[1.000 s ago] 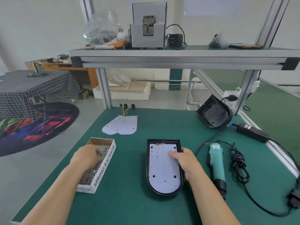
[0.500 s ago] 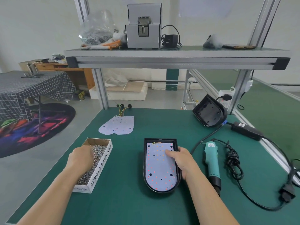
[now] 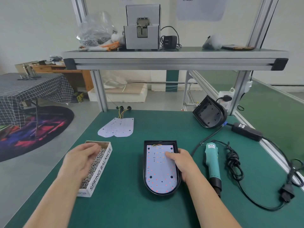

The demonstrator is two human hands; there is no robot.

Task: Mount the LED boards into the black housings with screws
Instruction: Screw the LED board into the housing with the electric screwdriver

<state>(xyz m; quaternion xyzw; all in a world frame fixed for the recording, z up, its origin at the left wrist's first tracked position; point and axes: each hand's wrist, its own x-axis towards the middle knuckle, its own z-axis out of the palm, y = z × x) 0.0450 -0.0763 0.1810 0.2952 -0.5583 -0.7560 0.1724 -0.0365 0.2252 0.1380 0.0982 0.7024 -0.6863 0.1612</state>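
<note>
A black housing (image 3: 145, 163) lies flat at the middle of the green bench with a white LED board (image 3: 158, 170) seated inside it. My right hand (image 3: 182, 162) rests on the housing's right side, its fingertips pressing on the board's upper right part. My left hand (image 3: 80, 159) is blurred and hovers over the white cardboard box (image 3: 100, 168) filled with small screws (image 3: 92, 170). Whether its fingers pinch a screw is unclear. Two more LED boards (image 3: 116, 127) with wires lie further back. A second, empty black housing (image 3: 209, 115) leans at the back right.
A teal electric screwdriver (image 3: 212, 162) lies just right of my right hand, with its coiled black cable (image 3: 233, 163) and power adapter (image 3: 246, 131) beyond. An aluminium frame shelf (image 3: 164, 60) spans overhead. The bench's left edge runs close to the screw box.
My left hand has risen a little out of the screws and now blurs with motion. My right hand stays on the board. The camera has shifted slightly.
</note>
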